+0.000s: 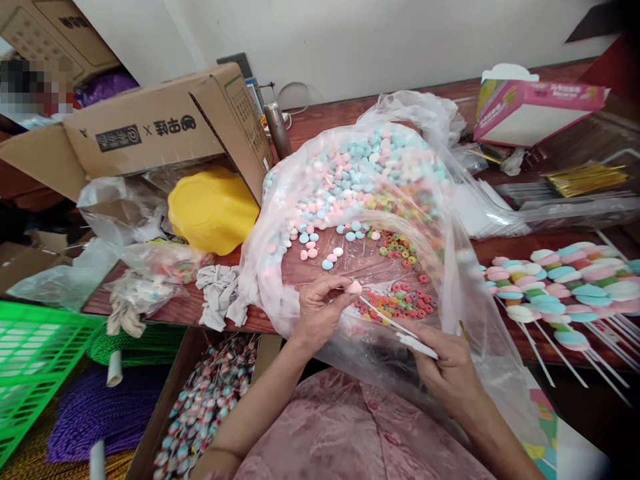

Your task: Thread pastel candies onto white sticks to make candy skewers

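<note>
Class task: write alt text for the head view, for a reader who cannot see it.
Two bare hands work over an open plastic bag of pastel candies: the left hand pinches a pink candy at the tip of a white stick held by the right hand. Finished candy skewers lie to the right.

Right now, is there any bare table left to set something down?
Little. One bare strip of table lies between the big candy bag and the finished candy sticks; another runs behind the bag toward the pink box. The left side by the yellow bowl is crowded.
</note>
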A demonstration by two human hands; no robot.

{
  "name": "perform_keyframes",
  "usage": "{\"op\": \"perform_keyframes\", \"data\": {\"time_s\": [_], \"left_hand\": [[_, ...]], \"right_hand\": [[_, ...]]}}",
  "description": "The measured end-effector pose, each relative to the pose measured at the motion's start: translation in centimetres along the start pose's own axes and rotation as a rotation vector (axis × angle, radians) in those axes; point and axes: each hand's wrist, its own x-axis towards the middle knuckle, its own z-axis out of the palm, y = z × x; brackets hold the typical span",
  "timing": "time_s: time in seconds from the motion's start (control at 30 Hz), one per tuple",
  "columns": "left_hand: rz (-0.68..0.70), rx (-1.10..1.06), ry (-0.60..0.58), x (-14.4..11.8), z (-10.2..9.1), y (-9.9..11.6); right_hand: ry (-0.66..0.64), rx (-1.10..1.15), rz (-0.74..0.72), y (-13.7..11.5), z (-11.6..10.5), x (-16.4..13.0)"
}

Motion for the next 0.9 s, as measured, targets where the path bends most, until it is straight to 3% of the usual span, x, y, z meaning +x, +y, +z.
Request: {"op": "perform_keyframes", "data": {"time_s": [0.23, 0.4, 0.57, 0.67, 0.73, 0.8, 0.9], "left_hand": [[0.287, 0.198, -0.088, -0.4, 0.0, 0.4], [0.525, 0.435, -0.243, -0.2, -0.3, 1.3], [0.706, 0.537, -0.327, -1.4, 1.6, 1.2], [0.663, 0.374, -0.444, -1.8, 3.1, 1.5], [0.541, 0.259, -0.569, -0.5, 3.7, 2.1], [0.348, 0.241, -0.659, 2.4, 4.1, 2.6], [0.108, 0.550, -0.620, 8.5, 5.3, 2.1]], "right_hand": [[0.006, 0.127, 0.085, -0.8, 1.0, -0.5], [0.092, 0.135, 0.136, -0.6, 1.8, -0.7], [0.165, 0.175, 0.136, -0.7, 2.3, -0.5], [0.236, 0.199, 0.215, -0.3, 1.8, -0.2], [0.328, 0.230, 0.328, 0.4, 1.0, 0.0], [0.428, 0.280, 0.459, 1.3, 0.2, 0.1], [0.501, 0.377, 0.574, 2.4, -0.4, 0.1]]}}
